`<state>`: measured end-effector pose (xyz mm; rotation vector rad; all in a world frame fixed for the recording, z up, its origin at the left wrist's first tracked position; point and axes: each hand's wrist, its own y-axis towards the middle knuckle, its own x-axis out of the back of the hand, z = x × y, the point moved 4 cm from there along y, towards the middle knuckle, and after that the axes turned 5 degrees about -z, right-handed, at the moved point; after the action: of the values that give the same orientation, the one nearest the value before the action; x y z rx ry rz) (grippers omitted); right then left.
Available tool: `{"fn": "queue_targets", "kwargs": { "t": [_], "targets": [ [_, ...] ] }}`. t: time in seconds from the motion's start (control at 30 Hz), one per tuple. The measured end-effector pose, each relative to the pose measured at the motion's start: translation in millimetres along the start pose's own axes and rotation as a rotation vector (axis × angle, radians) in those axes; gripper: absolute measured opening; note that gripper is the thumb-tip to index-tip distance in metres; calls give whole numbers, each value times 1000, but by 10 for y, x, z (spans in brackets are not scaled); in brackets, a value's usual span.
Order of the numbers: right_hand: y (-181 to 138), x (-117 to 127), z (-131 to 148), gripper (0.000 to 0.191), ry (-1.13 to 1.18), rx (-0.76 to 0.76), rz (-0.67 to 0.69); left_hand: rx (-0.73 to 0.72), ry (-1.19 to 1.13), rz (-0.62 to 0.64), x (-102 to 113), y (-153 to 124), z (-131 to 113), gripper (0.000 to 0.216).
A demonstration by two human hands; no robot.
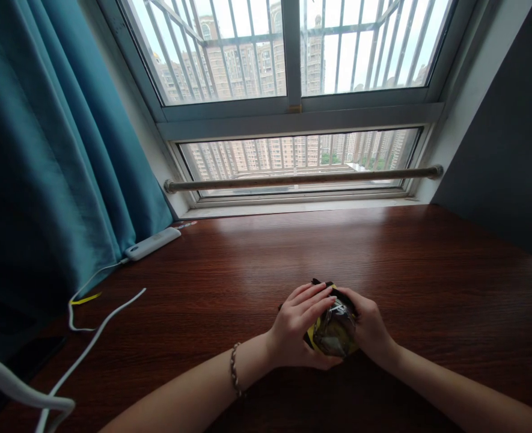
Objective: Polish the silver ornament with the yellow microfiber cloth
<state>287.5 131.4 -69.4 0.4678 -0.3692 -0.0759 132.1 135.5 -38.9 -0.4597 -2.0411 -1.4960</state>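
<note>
Between my two hands is a black and yellow packet (335, 331) with a shiny, see-through front; its contents cannot be made out. My left hand (299, 328) wraps around its left side, the fingers across the top and the thumb along the bottom edge. On the other side my right hand (371, 328) grips the right edge, its fingers mostly hidden behind the packet. A braided bracelet (235, 370) circles my left wrist. The packet is over the near part of the dark red-brown wooden table (247, 258).
A white power strip (152, 243) lies at the table's back left, beside the blue curtain (67, 138). White cables (98, 331) and a yellow strip (85, 299) are on the left. Behind the table, a metal rail (302, 179) crosses the window.
</note>
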Motion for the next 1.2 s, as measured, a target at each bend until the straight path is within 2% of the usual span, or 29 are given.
{"fn": "queue_targets", "kwargs": {
  "t": [0.1,0.23,0.33,0.47,0.53,0.63,0.73,1.03,1.2],
  "targets": [
    [23,-8,11,33,20,-21,5,34,61,57,-25,-11,13,90],
    [54,-13,7,13,3,-77,5,63,97,128,-94,-46,50,95],
    [49,-9,-3,4,-23,-84,-4,70,128,126,-123,-62,72,94],
    [25,0,35,5,-20,-51,3,66,159,103,-98,-66,53,76],
    [16,12,80,14,-6,-10,-6,43,168,99,-72,-64,20,69],
    [2,27,145,25,17,73,-15,20,194,99,-41,-54,-19,73],
    [-11,23,163,25,33,115,0,7,225,90,-20,-37,-36,84],
    [8,-28,90,12,43,-37,43,60,120,81,-61,-45,11,103],
    [18,-20,48,24,21,-92,41,82,55,100,-122,-85,77,78]
  ]
}}
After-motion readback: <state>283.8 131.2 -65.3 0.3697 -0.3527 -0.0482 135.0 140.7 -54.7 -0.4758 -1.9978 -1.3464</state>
